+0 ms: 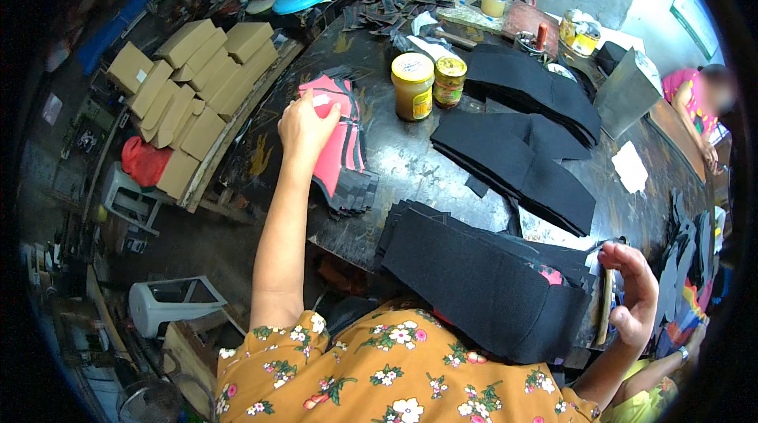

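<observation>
Black fabric pieces [482, 281] lie in a thick pile at the near edge of the surface [395, 162], and this pile hides what is under it; only a small pink spot shows at its right end. Just right of the pile, the right hand [632, 297] is half open with curled fingers, touching a thin flat tool [606, 304] that stands on its edge; I cannot tell if the hand really grips it. Left of the pile and farther, the left hand [306, 127] rests with fingers closed on the top of a stack of pink and black pieces [343, 146], and the hand covers part of it. Behind the pile are more black stacks [513, 158]. Beyond them stand two jars with yellow lids [430, 83]. Cardboard boxes [193, 83] lie far left of the pile.
</observation>
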Demonstrator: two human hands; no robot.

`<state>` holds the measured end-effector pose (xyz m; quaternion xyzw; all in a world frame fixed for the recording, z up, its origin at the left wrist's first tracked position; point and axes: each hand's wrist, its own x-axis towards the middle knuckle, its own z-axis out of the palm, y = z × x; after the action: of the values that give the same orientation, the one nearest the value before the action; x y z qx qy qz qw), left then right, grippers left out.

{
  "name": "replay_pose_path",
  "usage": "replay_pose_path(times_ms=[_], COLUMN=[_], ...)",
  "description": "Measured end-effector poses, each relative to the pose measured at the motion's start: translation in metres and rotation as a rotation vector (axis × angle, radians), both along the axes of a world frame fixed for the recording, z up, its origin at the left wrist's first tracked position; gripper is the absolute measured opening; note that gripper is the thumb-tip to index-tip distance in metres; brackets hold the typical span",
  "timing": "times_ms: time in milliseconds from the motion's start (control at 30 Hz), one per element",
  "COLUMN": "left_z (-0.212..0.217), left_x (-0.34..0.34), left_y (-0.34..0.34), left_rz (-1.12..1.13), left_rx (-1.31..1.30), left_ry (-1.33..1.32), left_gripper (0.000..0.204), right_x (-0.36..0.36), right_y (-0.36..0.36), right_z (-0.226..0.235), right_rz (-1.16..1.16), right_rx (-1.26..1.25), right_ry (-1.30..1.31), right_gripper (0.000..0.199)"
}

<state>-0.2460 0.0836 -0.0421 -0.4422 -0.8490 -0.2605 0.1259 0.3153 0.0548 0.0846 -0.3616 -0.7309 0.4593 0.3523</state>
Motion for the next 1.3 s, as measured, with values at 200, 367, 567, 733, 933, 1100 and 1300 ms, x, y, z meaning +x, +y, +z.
replay_pose_path(times_ms=[200, 367, 567, 733, 933, 1100, 1300], left_z=[0.040, 0.139, 0.174, 0.173, 0.161, 0.143, 0.084], left_x=[0.007, 0.062, 0.239, 0.221, 0.180, 0.173, 0.167], left_y=[0.008, 0.000, 0.000, -0.005, -0.026, -0.071, -0.053], left_rz=[-0.357, -0.964, -1.282, -1.396, -1.463, -1.378, -1.101], left_rx=[0.322, 1.010, 1.125, 0.925, 0.392, -0.191, -0.523], left_ry=[-0.455, -0.773, -0.554, -1.241, -1.231, -1.408, -1.116], left_gripper=[0.048, 0.048, 0.060, 0.072, 0.093, 0.074, 0.055], right_x=[-0.032, -0.068, -0.121, -0.081, -0.011, -0.020, -0.027], right_y=[0.032, 0.067, 0.068, 0.045, 0.051, 0.013, 0.017], right_z=[0.015, 0.034, 0.042, 0.059, 0.091, 0.049, -0.005], right_rz=[0.058, 0.158, 0.306, 0.010, 0.667, 0.701, 0.332], right_rx=[0.071, 0.209, 0.435, 0.441, 0.496, 0.040, -0.050], right_ry=[-0.029, 0.019, 0.318, 0.376, -0.238, -0.405, -0.634], right_gripper=[0.073, 0.069, 0.064, 0.064, 0.068, 0.056, 0.071])
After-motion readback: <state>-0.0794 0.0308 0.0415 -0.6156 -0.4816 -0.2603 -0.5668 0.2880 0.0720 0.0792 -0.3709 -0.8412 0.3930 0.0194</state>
